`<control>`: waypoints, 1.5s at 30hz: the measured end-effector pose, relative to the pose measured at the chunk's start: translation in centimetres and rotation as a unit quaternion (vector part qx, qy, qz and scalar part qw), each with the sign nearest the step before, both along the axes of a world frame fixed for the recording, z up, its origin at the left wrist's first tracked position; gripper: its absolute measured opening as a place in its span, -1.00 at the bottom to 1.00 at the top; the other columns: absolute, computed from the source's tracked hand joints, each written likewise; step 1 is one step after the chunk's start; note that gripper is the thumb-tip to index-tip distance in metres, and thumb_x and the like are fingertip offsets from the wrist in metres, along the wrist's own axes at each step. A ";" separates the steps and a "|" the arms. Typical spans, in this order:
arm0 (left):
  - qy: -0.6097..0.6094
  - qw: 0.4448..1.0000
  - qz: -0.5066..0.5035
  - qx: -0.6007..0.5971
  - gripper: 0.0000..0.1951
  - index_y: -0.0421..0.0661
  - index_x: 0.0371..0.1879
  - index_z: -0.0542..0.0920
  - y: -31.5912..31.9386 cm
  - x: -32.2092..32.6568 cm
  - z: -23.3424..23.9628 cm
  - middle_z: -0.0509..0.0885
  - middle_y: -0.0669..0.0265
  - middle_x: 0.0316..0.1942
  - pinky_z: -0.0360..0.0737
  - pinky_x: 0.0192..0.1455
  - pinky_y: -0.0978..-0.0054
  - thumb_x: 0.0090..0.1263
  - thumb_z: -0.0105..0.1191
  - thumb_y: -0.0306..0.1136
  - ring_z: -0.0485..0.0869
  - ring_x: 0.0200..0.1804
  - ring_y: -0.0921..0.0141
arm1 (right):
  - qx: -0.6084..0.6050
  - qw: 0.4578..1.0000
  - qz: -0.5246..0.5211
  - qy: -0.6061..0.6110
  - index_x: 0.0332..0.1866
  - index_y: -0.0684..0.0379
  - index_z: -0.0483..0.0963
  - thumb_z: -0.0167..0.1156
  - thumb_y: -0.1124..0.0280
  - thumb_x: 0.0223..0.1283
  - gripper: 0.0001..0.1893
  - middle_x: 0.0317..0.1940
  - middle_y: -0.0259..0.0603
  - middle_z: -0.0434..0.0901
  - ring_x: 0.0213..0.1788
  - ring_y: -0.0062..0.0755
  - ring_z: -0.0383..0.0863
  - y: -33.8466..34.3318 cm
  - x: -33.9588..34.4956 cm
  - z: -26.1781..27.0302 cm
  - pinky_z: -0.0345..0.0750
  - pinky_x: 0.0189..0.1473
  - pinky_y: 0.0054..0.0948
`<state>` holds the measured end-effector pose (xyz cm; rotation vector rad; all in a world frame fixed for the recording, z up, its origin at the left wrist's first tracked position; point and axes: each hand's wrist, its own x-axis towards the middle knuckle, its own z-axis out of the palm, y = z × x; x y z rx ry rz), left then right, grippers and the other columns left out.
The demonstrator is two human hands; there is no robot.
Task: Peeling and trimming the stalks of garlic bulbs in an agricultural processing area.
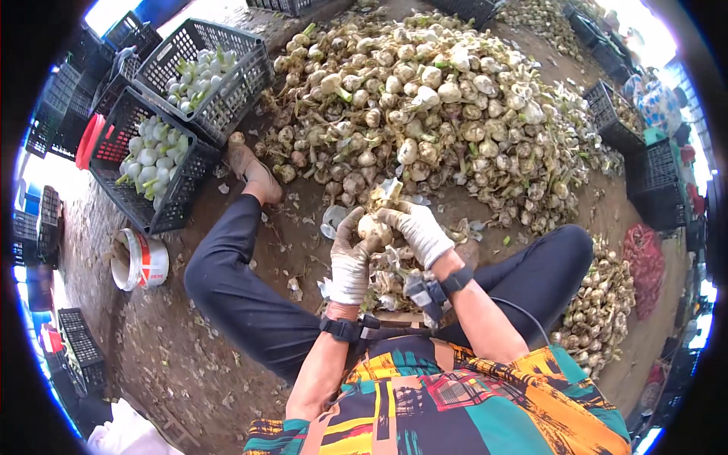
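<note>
A garlic bulb (374, 228) with dry, loose skin at its top is between my two hands, in front of the large heap of unpeeled garlic (409, 108). My left hand (350, 250), in a soiled whitish glove, closes on the bulb's left side. Gloved too, my right hand (418, 230) has its fingers on the upper right of the bulb and its skin. Below the hands, between my legs, lie loose garlic skins (389, 278).
Two black plastic crates, one upper (199, 116) and one lower (114, 196), hold cleaned white bulbs at the left. A white bucket (153, 264) stands below them. More garlic (600, 301) and a red mesh sack (642, 267) are at the right. A person (654, 105) is farther off.
</note>
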<state>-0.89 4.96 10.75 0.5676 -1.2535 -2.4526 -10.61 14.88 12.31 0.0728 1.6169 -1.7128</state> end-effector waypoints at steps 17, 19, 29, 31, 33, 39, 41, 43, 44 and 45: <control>0.037 0.969 -0.023 -0.243 -0.51 -0.12 0.01 0.44 0.8 1.1 0.3 0.45 0.30 -0.01 0.36 0.16 0.48 0.01 0.14 -0.63 0.44 0.05 0.38 | -0.154 0.978 -0.077 -0.119 -0.14 0.22 0.47 0.18 0.38 0.12 -0.78 -0.36 -0.32 0.58 -0.39 -0.53 0.55 1.8 2.3 0.0 0.52 -0.38 -0.47; 0.043 0.961 -0.015 -0.272 -0.50 -0.12 -0.01 0.44 1.0 1.0 0.6 0.45 0.31 0.00 0.29 0.22 0.44 -0.03 0.17 -0.64 0.40 0.09 0.38 | -0.185 0.969 -0.097 -0.129 -0.15 0.23 0.48 0.19 0.40 0.11 -0.78 -0.35 -0.29 0.59 -0.35 -0.49 0.58 1.6 2.6 -0.1 0.55 -0.35 -0.44; 0.017 1.000 0.015 -0.003 -0.54 -0.16 0.06 0.39 1.2 0.9 0.7 0.53 0.32 -0.15 0.55 -0.08 0.57 0.12 0.13 -0.58 0.54 -0.16 0.48 | -0.201 0.968 -0.099 -0.113 -0.10 0.28 0.46 0.12 0.51 0.10 -0.76 -0.29 -0.23 0.59 -0.35 -0.44 0.60 2.4 3.0 -0.9 0.58 -0.33 -0.45; 0.009 0.998 -0.015 -0.055 -0.54 -0.14 0.04 0.42 0.9 0.7 1.2 0.51 0.32 -0.12 0.53 -0.05 0.56 0.10 0.14 -0.58 0.52 -0.13 0.48 | -0.214 0.965 -0.074 -0.130 -0.06 0.28 0.45 0.11 0.51 0.08 -0.72 -0.29 -0.23 0.59 -0.31 -0.44 0.59 3.0 2.4 -1.0 0.58 -0.29 -0.41; -0.002 0.992 -0.041 -0.116 -0.55 -0.13 0.01 0.44 0.9 1.0 1.8 0.52 0.33 -0.09 0.48 0.04 0.51 0.08 0.19 -0.54 0.49 -0.05 0.48 | -0.208 0.965 -0.060 -0.150 -0.07 0.28 0.45 0.12 0.50 0.08 -0.73 -0.29 -0.23 0.59 -0.30 -0.43 0.59 3.3 2.0 -0.9 0.58 -0.27 -0.39; -0.020 0.997 -0.009 -0.080 -0.60 -0.12 0.01 0.46 1.0 0.6 1.5 0.55 0.31 -0.18 0.56 -0.16 0.54 0.15 0.14 -0.54 0.54 -0.20 0.50 | -0.182 0.975 -0.106 -0.067 -0.27 0.29 0.51 0.13 0.57 -0.07 -0.81 -0.47 -0.27 0.57 -0.49 -0.45 0.53 2.2 1.7 -2.6 0.50 -0.41 -0.44; -0.030 0.989 0.009 0.143 -0.68 -0.09 -0.02 0.48 0.6 1.2 0.3 0.57 0.25 -0.17 0.57 -0.27 0.54 0.23 0.07 -0.34 0.58 -0.24 0.42 | -0.111 0.990 -0.084 0.012 -0.23 0.31 0.52 0.06 0.61 -0.07 -0.76 -0.41 -0.28 0.60 -0.43 -0.52 0.53 1.3 2.4 -2.2 0.49 -0.34 -0.53; -0.060 0.942 0.001 0.331 -0.65 -0.05 -0.10 0.51 0.1 1.1 -0.9 0.60 0.20 -0.22 0.51 -0.50 0.58 0.24 0.00 -0.10 0.60 -0.31 0.32 | -0.045 0.983 -0.052 0.169 -0.19 0.30 0.52 0.02 0.63 -0.06 -0.73 -0.37 -0.27 0.61 -0.39 -0.53 0.54 0.7 2.5 -3.7 0.49 -0.30 -0.57; -0.119 0.924 0.019 0.363 -0.55 -0.03 -0.15 0.53 0.1 1.0 -1.4 0.63 0.19 -0.30 0.43 -0.59 0.63 0.13 0.07 0.05 0.60 -0.38 0.29 | 0.002 0.968 0.000 0.253 -0.17 0.29 0.52 -0.04 0.63 -0.06 -0.70 -0.32 -0.24 0.62 -0.33 -0.58 0.53 0.6 2.3 -4.8 0.47 -0.24 -0.61; -0.105 0.910 0.000 0.401 -0.57 -0.03 -0.17 0.53 -0.2 1.1 -1.8 0.62 0.20 -0.32 0.38 -0.66 0.61 0.14 0.05 0.05 0.59 -0.42 0.28 | -0.025 0.965 -0.021 0.260 -0.25 0.26 0.54 -0.01 0.61 -0.06 -0.75 -0.34 -0.17 0.61 -0.31 -0.45 0.56 0.0 2.5 -4.7 0.49 -0.21 -0.50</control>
